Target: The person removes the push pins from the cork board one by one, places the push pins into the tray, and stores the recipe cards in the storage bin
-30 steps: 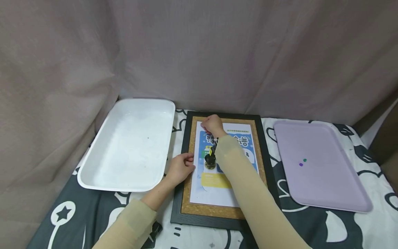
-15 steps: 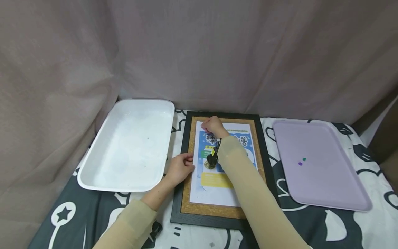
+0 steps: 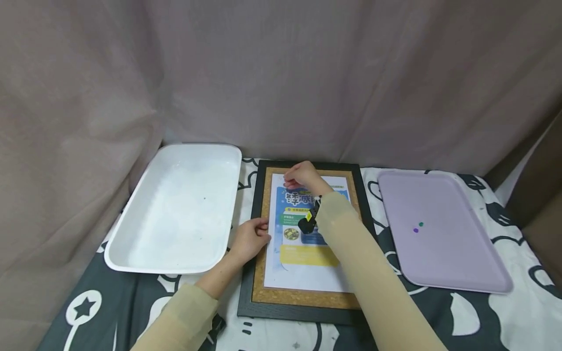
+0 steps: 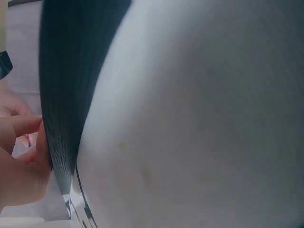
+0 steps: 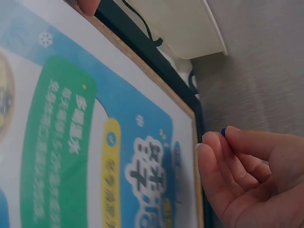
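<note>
A sheet of printed paper (image 3: 303, 278) lies on a cork board (image 3: 263, 292) with a black frame (image 3: 281, 310). My left hand (image 3: 250, 239) is at the board's left side, its fingertips resting by the paper's left edge. Near the paper's far left corner is my right hand (image 3: 304, 174). In the right wrist view, its thumb and forefinger pinch a small blue pushpin (image 5: 223, 131), held apart from the paper; the head view hides this pin. The left wrist view shows the left hand (image 4: 23, 161) beside the frame, mostly at the picture's edge.
To the left stands a white tray (image 3: 175, 209). A lilac tray (image 3: 448, 253) lies on the right, bearing a purple dot-like piece (image 3: 415, 230) and a green one (image 3: 421, 224). Patterned cloth (image 3: 272, 336) covers the table; a grey curtain (image 3: 281, 83) hangs behind.
My right hand has shifted slightly right over the board and its fingers have loosened from a tighter curl. The left hand stays by the paper's edge. The head view has shifted a little.
</note>
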A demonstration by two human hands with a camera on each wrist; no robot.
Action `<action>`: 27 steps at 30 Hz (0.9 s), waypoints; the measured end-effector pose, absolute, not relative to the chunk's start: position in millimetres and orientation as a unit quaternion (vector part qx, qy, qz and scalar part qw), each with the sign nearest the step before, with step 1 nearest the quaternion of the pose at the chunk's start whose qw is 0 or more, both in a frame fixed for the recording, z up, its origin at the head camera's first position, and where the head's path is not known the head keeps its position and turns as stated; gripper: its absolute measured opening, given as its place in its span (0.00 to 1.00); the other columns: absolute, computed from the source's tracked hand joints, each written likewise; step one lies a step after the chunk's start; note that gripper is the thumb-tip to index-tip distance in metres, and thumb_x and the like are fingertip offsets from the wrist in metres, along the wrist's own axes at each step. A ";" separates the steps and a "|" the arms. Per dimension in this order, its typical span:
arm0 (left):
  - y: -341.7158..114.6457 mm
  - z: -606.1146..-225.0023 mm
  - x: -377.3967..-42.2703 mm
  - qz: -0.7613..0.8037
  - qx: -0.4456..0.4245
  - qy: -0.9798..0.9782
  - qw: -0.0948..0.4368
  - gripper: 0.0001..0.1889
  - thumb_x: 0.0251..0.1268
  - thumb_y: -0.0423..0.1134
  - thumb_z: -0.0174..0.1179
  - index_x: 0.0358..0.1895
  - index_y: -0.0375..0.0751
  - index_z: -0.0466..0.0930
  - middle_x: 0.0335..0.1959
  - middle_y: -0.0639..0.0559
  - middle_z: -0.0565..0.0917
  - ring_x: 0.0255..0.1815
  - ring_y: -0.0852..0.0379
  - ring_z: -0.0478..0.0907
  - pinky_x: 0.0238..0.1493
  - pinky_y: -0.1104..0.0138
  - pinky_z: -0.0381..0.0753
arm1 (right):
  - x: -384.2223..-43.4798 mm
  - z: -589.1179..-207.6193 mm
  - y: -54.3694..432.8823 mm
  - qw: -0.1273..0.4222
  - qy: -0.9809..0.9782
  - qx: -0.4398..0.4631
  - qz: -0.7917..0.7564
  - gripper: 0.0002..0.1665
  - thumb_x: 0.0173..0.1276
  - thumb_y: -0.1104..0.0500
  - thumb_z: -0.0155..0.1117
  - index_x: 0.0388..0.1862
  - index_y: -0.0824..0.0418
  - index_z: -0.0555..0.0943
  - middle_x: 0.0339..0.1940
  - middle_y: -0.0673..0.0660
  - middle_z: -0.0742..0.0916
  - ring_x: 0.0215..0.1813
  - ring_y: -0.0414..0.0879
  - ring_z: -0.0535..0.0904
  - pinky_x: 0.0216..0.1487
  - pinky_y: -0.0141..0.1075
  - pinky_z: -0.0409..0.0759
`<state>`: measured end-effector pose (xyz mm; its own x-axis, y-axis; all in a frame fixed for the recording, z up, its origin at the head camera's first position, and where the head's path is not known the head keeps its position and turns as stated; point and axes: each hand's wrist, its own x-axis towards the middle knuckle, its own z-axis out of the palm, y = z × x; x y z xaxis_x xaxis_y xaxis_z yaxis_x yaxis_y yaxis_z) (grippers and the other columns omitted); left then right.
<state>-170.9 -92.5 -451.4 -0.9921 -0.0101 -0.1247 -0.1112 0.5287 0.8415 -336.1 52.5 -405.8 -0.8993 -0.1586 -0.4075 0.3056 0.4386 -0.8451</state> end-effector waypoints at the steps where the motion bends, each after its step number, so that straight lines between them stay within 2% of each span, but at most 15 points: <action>1: -92.4 -451.4 -170.7 0.483 -0.034 0.873 0.051 0.22 0.53 0.26 0.60 0.55 0.28 0.75 0.39 0.44 0.80 0.35 0.58 0.79 0.37 0.71 0.82 | -334.2 -401.9 54.1 0.221 0.820 0.046 -0.527 0.12 0.65 0.62 0.60 0.44 0.69 0.79 0.34 0.59 0.84 0.30 0.43 0.82 0.48 0.39 0.83; 8: -92.1 -452.1 -170.3 0.484 -0.033 0.873 0.051 0.22 0.53 0.27 0.60 0.54 0.28 0.75 0.39 0.44 0.80 0.35 0.59 0.79 0.36 0.71 0.82 | -326.4 -386.8 63.6 0.217 0.825 0.047 -0.519 0.13 0.67 0.60 0.58 0.46 0.68 0.78 0.32 0.57 0.82 0.28 0.41 0.81 0.51 0.41 0.82; 15: -92.2 -450.9 -169.9 0.487 -0.034 0.871 0.053 0.22 0.54 0.26 0.60 0.55 0.29 0.75 0.39 0.44 0.80 0.35 0.58 0.79 0.36 0.70 0.83 | -322.1 -383.1 72.3 0.212 0.819 0.060 -0.529 0.14 0.65 0.60 0.60 0.46 0.68 0.78 0.29 0.55 0.83 0.25 0.40 0.82 0.53 0.43 0.81; 27: -91.4 -450.7 -169.1 0.483 -0.035 0.873 0.052 0.21 0.53 0.26 0.60 0.54 0.28 0.75 0.38 0.44 0.80 0.35 0.57 0.80 0.36 0.70 0.83 | -311.3 -375.6 91.9 0.225 0.806 0.078 -0.542 0.16 0.65 0.60 0.60 0.50 0.66 0.78 0.34 0.56 0.83 0.35 0.45 0.84 0.56 0.41 0.80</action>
<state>-169.1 -91.4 -450.7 -0.9921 -0.0113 -0.1250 -0.1119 0.5305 0.8403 -311.3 91.9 -375.6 -0.8867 -0.1173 -0.4473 0.3703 0.3992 -0.8388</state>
